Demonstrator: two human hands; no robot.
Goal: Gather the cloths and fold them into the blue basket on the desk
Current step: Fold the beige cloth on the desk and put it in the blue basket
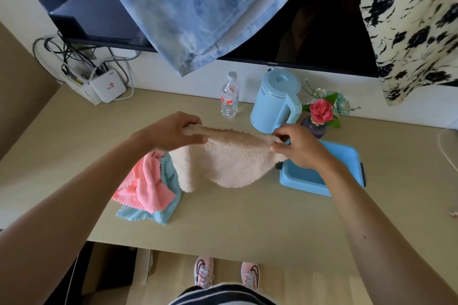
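Observation:
A fluffy cream cloth [230, 163] hangs stretched between my hands above the desk. My left hand [171, 132] grips its left top corner, my right hand [300, 146] pinches its right top corner. Its lower edge sags onto the desk. To its left lies a pink cloth [145, 187] crumpled on top of a light blue cloth [158, 215]. The blue basket [344, 156] sits on the desk at the right, partly hidden behind my right hand and forearm; the part of its inside that shows holds nothing.
A blue kettle [273, 101], a water bottle [230, 96] and a vase with a red flower [321, 114] stand along the desk's back edge. A white router [106, 88] with cables sits back left. A blue-white garment [198, 7] and floral fabric [411, 22] hang above over the TV.

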